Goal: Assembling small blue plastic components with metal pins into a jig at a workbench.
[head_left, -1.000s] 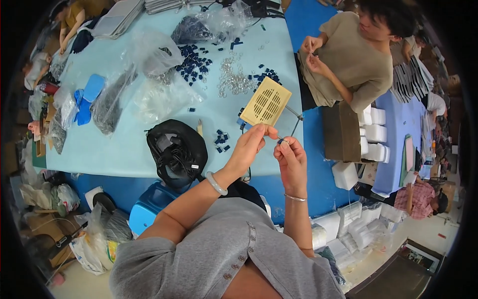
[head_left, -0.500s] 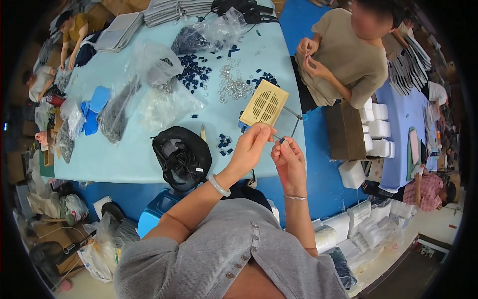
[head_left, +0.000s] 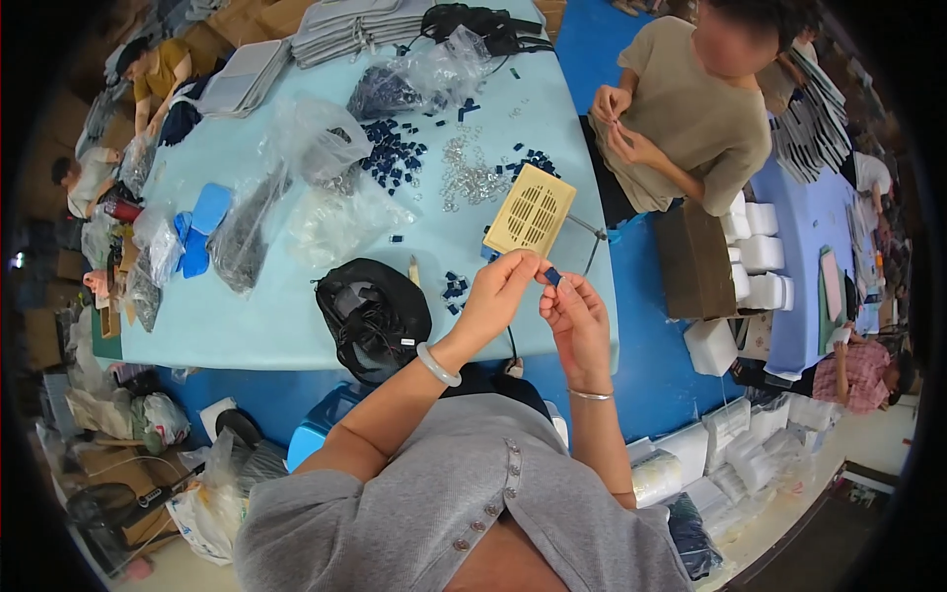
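Dark blue tab: the small piece [head_left: 552,277] sat up in the air over the near right part of the pale blue table cover [head_left: 247,340], between the two sets of fingertips
Long axis: it appeared to slant from upper left to lower right, the upper end toward the left fingertips, the lower end at the right thumb
Nearer hand: the right hand [head_left: 582,328] was nearer, touching the tab; the left hand [head_left: 498,294] came up just beside its upper end
Right fingers: thumb and forefinger pinched narrowly on the tab, the other fingers curled in below
Left fingers: thumb and forefinger drawn together, with hardly any gap; whether they gripped something thin or touched the tab, I could not tell
Slotted cream panel: it [head_left: 531,211] stood tilted just beyond the left fingertips
Loose tabs: a small cluster [head_left: 455,287] lay left of the left hand, near the black mesh bag [head_left: 373,321]
Clear rings: a scatter [head_left: 469,178] lay farther off, beside a larger tab heap [head_left: 393,153]
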Motion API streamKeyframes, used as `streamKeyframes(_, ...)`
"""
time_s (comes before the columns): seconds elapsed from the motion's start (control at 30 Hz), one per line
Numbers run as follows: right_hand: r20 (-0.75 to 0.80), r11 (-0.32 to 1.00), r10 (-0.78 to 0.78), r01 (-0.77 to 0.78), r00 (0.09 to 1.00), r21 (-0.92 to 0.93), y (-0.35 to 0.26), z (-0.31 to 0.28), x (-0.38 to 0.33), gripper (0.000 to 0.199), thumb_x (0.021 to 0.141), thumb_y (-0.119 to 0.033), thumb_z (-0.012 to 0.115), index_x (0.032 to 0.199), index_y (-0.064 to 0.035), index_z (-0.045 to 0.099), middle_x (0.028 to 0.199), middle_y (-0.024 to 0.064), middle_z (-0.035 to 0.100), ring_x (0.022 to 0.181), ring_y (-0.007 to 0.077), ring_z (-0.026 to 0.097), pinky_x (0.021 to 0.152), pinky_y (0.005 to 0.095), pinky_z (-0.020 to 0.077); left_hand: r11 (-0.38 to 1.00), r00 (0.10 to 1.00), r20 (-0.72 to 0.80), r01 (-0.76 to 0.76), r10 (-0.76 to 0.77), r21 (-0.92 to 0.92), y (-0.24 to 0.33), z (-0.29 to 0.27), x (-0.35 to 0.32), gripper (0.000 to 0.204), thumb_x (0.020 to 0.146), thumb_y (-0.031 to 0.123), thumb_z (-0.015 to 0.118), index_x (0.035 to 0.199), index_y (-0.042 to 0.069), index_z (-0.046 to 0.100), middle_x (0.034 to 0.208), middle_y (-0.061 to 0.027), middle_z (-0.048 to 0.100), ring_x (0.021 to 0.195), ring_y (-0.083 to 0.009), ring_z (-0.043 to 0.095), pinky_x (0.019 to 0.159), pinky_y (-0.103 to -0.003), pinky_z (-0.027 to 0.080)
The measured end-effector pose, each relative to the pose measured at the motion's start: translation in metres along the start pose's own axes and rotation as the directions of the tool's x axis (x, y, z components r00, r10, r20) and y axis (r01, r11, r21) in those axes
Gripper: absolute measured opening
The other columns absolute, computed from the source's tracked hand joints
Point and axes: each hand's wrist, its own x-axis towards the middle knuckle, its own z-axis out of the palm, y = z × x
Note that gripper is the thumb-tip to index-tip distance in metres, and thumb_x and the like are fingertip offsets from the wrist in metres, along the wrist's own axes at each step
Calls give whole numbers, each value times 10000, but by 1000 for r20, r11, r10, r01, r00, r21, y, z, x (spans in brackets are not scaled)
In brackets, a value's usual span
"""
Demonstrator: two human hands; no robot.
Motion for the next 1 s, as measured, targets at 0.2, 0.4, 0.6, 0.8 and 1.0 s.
streamKeyframes(0.2, 52, 988, 40, -47, 998, 148, -2, -8, 3, 123, 892, -106, 549, 998, -52, 520, 788, 46, 600, 695, 113, 574, 641, 229, 482, 981, 992, 62, 119, -111, -154, 10, 2, 0, 192, 912, 135, 508, 1037, 21, 598, 884, -16, 594, 825, -79, 520, 741, -213, 415)
streamKeyframes(0.4, 93, 961, 100, -120, 991, 248, -2, -15, 4, 101, 898, -108, 536, 989, -71, 514, 773, 43, 593, 675, 124, 576, 634, 232, 486, 999, 987, 158, 37, -38, 8, 8, -2, 3, 187, 845, 89, 592, 1023, 37, 618, 848, 19, 588, 657, -38, 448, 615, -187, 378)
streamKeyframes(0.6, 32, 995, 23, -20, 999, -98, -6, -7, -1, 137, 891, -125, 556, 1006, -61, 518, 808, 42, 600, 713, 125, 598, 639, 239, 487, 997, 995, 83, 52, -56, 58, 8, -3, 5, 135, 833, 88, 626, 953, 26, 643, 701, 51, 555, 607, -21, 409, 545, -174, 328)
streamKeyframes(0.8, 38, 944, -149, 154, 988, -292, -1, -11, 1, 140, 871, -102, 589, 983, -40, 531, 836, 38, 603, 723, 119, 608, 637, 234, 485, 995, 997, 64, 37, -43, 90, 14, 2, 3, 132, 820, 88, 641, 937, 28, 648, 706, 51, 556, 580, -19, 388, 512, -181, 308)
streamKeyframes(1.0, 28, 904, -181, 178, 983, -389, -2, -16, 0, 109, 866, -94, 595, 940, -25, 553, 820, 26, 598, 703, 101, 602, 623, 215, 480, 969, 996, 76, -62, 45, 240, 10, 0, 4, 145, 791, 104, 655, 923, 45, 658, 820, -5, 617, 536, -41, 417, 489, -199, 339)
